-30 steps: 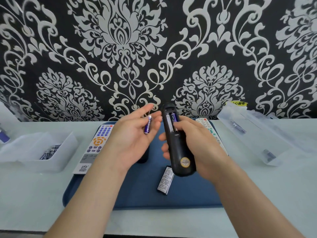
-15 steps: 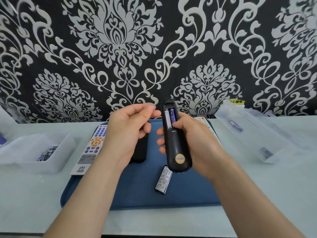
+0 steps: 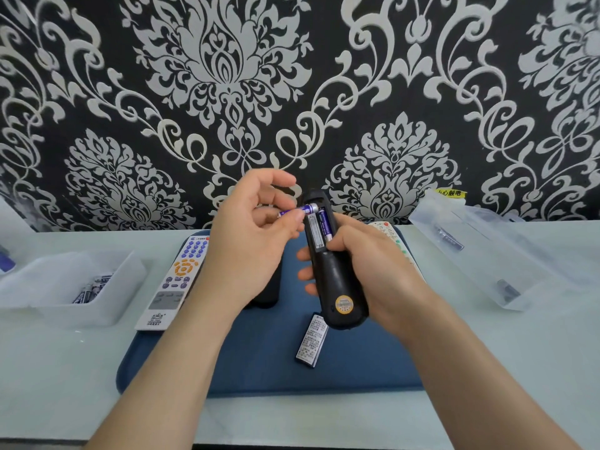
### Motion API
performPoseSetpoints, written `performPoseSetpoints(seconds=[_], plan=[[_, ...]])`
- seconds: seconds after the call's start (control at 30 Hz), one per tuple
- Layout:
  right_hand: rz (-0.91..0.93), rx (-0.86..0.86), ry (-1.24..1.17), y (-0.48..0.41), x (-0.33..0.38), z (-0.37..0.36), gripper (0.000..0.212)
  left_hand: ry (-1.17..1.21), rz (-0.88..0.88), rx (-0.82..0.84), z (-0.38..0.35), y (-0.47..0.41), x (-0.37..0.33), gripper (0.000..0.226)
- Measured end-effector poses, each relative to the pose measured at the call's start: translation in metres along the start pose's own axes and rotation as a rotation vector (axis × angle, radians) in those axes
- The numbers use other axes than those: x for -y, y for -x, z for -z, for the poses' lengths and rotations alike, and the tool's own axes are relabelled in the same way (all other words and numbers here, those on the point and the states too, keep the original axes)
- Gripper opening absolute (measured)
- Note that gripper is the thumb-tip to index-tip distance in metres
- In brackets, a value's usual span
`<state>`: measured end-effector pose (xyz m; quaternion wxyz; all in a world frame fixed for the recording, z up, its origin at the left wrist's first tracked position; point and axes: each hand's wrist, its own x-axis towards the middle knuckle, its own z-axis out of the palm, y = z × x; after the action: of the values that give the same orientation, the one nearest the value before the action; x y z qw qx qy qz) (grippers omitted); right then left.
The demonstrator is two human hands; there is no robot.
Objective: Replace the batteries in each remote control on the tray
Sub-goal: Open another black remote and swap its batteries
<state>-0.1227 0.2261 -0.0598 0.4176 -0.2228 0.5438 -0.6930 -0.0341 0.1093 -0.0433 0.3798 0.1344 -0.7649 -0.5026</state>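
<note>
While right hand [image 3: 373, 267] grips black remote [image 3: 337, 284] | left hand [image 3: 250, 245] pinches battery [image 3: 302, 210] | battery now beside remote's top, nearer than before

Glossy black plastic remote [image 3: 336, 280] (smooth)

Left hand [image 3: 250, 241] in fingertip pinch; right hand [image 3: 373, 264] apparently curled.

**Backdrop and bench clutter**

Black wallpaper [image 3: 227, 76] with big pale grey floral scrolls across the whole back wall. Small yellow label [image 3: 449, 192] low on the wall at right, print too small to read. Pale glossy table [image 3: 58, 368] butted against the wall. Clear plastic box [image 3: 97, 311] upright on the table at left. Second clear box [image 3: 480, 264] at right, lying askew just below the label. Purple object [image 3: 5, 263] cut off at the far left edge, not identifiable.
</note>
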Motion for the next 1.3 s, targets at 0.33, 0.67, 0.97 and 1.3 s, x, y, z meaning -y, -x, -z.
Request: performPoseSetpoints(seconds=[0.33, 0.67, 0.97, 1.3], plan=[[0.063, -0.020, 0.256, 0.001, 0.001, -0.003, 0.039, -0.209, -0.049, -0.029, -0.001, 0.000, 0.007, 0.040], [0.108, -0.016, 0.210, 0.004, 0.003, -0.003, 0.037, -0.365, -0.203, -0.104, -0.009, 0.002, 0.010, 0.033], [0.119, -0.064, 0.190, 0.003, -0.002, 0.000, 0.030, -0.717, -0.397, 0.010, -0.006, 0.003, 0.013, 0.028], [0.192, -0.051, 0.260, 0.002, 0.001, 0.006, 0.026, -0.206, 0.028, -0.003, -0.021, 0.011, 0.012, 0.021]])
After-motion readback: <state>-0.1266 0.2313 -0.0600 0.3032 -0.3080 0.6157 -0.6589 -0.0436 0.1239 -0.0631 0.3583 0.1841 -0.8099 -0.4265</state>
